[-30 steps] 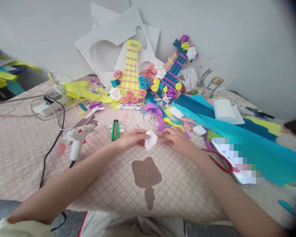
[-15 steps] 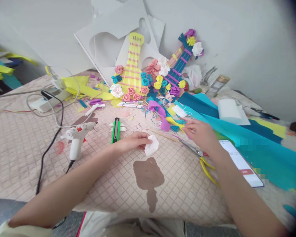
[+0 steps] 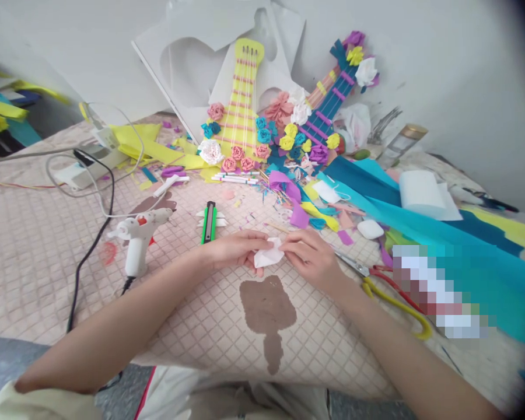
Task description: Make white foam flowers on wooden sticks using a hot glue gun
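Note:
A small piece of white crepe paper (image 3: 268,254) is held between my two hands, just above the quilted table cover. My left hand (image 3: 234,251) grips its left side, thumb on top and fingers underneath. At the paper's right edge, the fingertips of my right hand (image 3: 308,256) are pinched together on it. Beyond my left hand lies a green box cutter (image 3: 209,223). Scissors (image 3: 387,286) with red and yellow handles rest to the right of my right forearm. Below the paper, a brown patch (image 3: 268,306) marks the table cover.
A white glue gun (image 3: 137,236) with its cord stands at the left, near a power strip (image 3: 87,169). Flower-decorated paper guitars, one yellow (image 3: 240,111) and one blue (image 3: 328,111), lean at the back. Teal crepe paper (image 3: 455,256) and a white roll (image 3: 422,192) lie right.
My right hand has moved left and down from the scraps to the white paper, and now pinches its edge. My left hand keeps its hold. The camera view has shifted slightly.

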Demonstrator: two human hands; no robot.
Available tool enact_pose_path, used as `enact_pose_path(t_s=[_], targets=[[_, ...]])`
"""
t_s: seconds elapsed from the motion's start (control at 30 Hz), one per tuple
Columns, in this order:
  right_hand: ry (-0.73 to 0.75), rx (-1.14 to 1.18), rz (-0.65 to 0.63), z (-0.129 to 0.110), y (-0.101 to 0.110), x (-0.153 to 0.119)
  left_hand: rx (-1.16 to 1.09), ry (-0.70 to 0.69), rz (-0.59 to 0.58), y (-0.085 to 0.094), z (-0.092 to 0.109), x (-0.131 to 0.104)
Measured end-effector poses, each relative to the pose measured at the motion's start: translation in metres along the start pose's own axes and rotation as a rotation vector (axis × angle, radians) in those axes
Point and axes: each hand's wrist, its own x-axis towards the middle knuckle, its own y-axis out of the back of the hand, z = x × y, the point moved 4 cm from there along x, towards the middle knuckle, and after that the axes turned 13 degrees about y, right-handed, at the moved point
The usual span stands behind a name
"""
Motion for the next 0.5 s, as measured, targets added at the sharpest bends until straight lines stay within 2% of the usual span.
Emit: enact_pose_path(t_s=[0.13, 0.23, 0.33, 0.43, 0.5], targets=[[0.019, -0.096, -0.096, -0.008, -0.002, -0.004, 0.043, 0.004, 0.106, 0.006, -0.001, -0.001], [0.012, -0.141, -0.192, -0.015, -0.004, -0.008, 0.169, -0.022, 0.256, 0.012, 0.000, -0.005], [-0.011, -0.163, -0.277, -0.018, -0.007, -0.010, 0.449, -0.063, 0.443, 0.016, 0.004, -0.012], [-0.045, -0.162, -0.339, -0.017, -0.011, -0.012, 0.788, -0.176, 0.667, 0.013, 0.013, -0.024], [-0.079, -0.151, -0.340, -0.016, -0.011, -0.012, 0.967, -0.235, 0.747, 0.008, 0.017, -0.030]])
